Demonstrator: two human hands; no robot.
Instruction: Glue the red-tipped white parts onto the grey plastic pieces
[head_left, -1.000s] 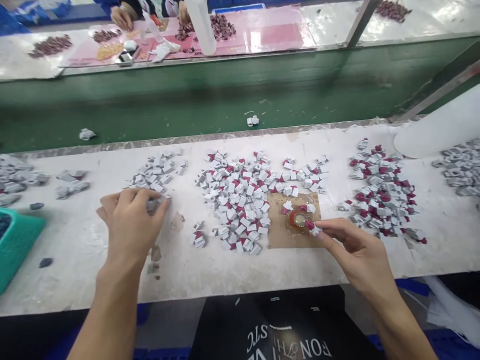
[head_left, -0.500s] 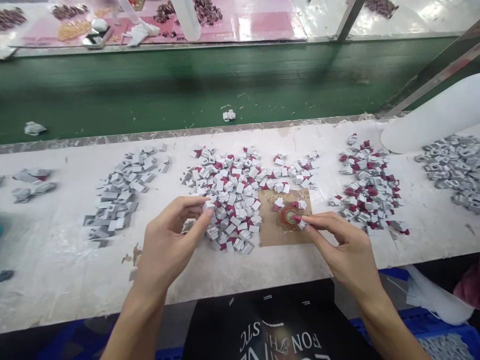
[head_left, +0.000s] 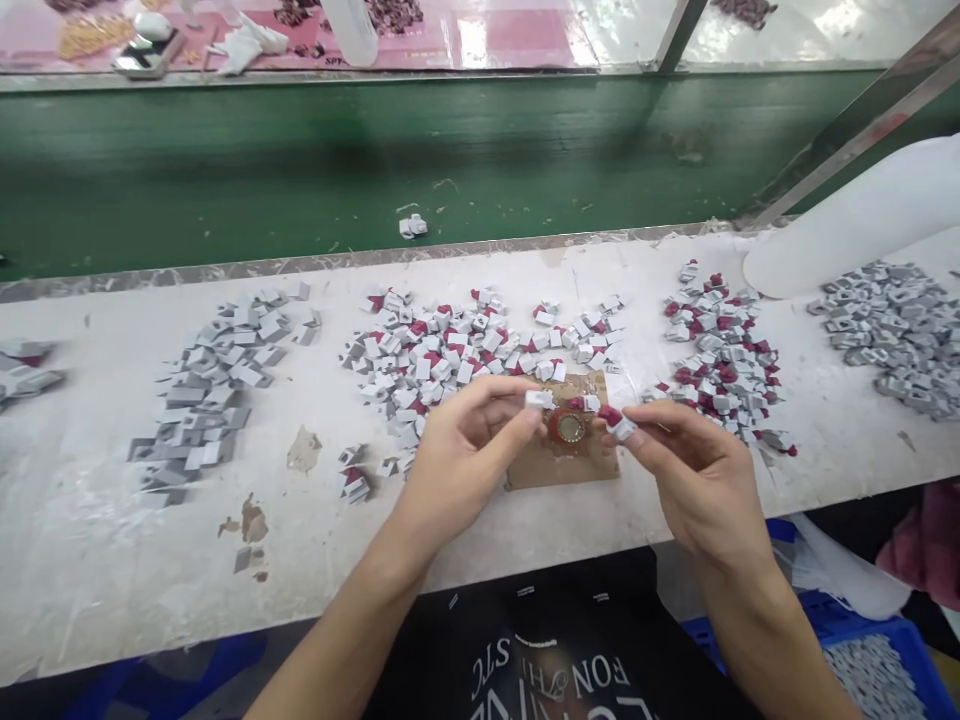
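Note:
Between thumb and forefinger, my left hand (head_left: 472, 455) pinches a small light-grey plastic block (head_left: 538, 399). Facing it, my right hand (head_left: 694, 470) is closed on a small grey and dark-red piece (head_left: 618, 423), red end towards the left. The two pieces are a short way apart. Below and between them lies a brown cardboard sheet (head_left: 562, 474) bearing a round red-rimmed dish (head_left: 568, 428). Another grey and red piece (head_left: 585, 403) rests near the dish's upper edge. A large heap of grey and red pieces (head_left: 450, 340) spreads behind my left hand, which hides part of it.
Plain grey blocks (head_left: 206, 400) lie in a pile at the left. More grey and red pieces (head_left: 724, 350) are heaped at the right, before another grey pile (head_left: 900, 330). A white tube (head_left: 855, 220) slants in at the right. Behind the table runs a green belt (head_left: 300, 160).
My left hand has moved right with its grey block, from the big heap to above the cardboard. My right hand has lifted its piece away from the dish, slightly up and right.

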